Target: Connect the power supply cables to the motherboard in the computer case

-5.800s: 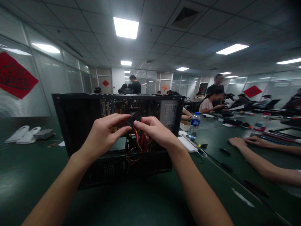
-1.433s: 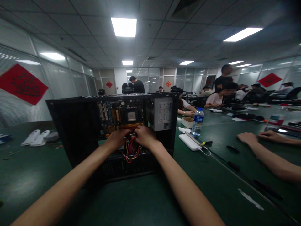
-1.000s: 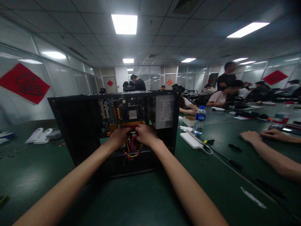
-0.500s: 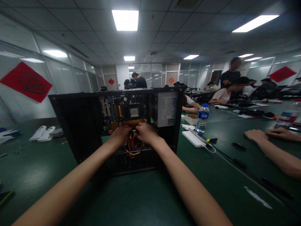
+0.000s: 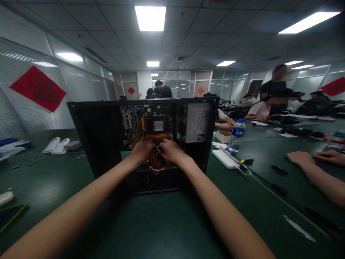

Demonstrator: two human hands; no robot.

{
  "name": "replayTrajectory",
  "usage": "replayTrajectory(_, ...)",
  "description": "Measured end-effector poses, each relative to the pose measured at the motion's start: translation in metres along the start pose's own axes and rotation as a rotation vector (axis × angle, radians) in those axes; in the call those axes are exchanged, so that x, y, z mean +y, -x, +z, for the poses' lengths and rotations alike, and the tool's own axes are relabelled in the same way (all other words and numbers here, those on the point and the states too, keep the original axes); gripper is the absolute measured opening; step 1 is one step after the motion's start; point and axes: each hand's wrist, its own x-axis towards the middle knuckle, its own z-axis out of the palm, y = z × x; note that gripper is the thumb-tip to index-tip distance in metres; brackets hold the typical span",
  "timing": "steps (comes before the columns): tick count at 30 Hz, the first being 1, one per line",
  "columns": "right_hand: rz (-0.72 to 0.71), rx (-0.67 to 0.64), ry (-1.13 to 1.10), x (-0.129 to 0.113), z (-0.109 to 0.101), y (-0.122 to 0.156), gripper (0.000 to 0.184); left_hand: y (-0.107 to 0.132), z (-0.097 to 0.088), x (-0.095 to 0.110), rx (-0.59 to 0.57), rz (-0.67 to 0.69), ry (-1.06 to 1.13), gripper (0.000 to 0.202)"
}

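An open black computer case (image 5: 94,136) stands on the green table (image 5: 167,223), showing its motherboard (image 5: 147,124) and a grey power supply (image 5: 198,122). My left hand (image 5: 141,150) and my right hand (image 5: 171,151) reach inside together, just below the motherboard's lower edge. Both have their fingers curled and pressed in over a bundle of red, yellow and black wires (image 5: 157,163). What the fingertips grip is hidden behind the hands.
A water bottle (image 5: 235,136), a white power strip (image 5: 225,158) and a small box (image 5: 222,136) lie right of the case. Another person's hands (image 5: 312,158) rest on the table at the right. White objects (image 5: 58,145) sit at far left. People work in the background.
Earlier I held a black connector up in front of the case; now both hands are lower and deeper inside, by the motherboard edge. The view has shifted slightly left.
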Motion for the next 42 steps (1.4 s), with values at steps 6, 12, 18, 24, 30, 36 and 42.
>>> replayTrajectory(6, -0.084, 0.042, 0.061, 0.002, 0.001, -0.005, 0.018, 0.003, -0.003, 0.001, 0.064, 0.001, -0.106, 0.027)
replayTrajectory(12, -0.211, 0.035, 0.180, 0.008, 0.009, -0.016, 0.021, 0.004, -0.007, 0.003, 0.052, -0.009, -0.089, 0.028)
replayTrajectory(18, -0.292, 0.015, 0.267, 0.015, 0.014, -0.022, 0.019, 0.005, -0.010, 0.004, 0.045, -0.004, -0.055, 0.029)
replayTrajectory(24, -0.249, 0.011, 0.222, 0.014, 0.014, -0.019, 0.019, 0.004, -0.003, 0.000, 0.050, -0.017, -0.018, 0.028)
replayTrajectory(30, -0.245, 0.002, 0.243, 0.015, 0.016, -0.017, 0.017, 0.005, -0.004, 0.002, 0.022, -0.034, -0.011, 0.030)
replayTrajectory(36, -0.253, 0.012, 0.247, 0.016, 0.018, -0.017, 0.017, 0.007, -0.006, 0.003, 0.029, -0.012, -0.010, 0.029)
replayTrajectory(42, -0.225, -0.008, 0.220, 0.011, 0.014, -0.017, 0.018, 0.005, -0.003, 0.002, 0.024, -0.017, -0.003, 0.027)
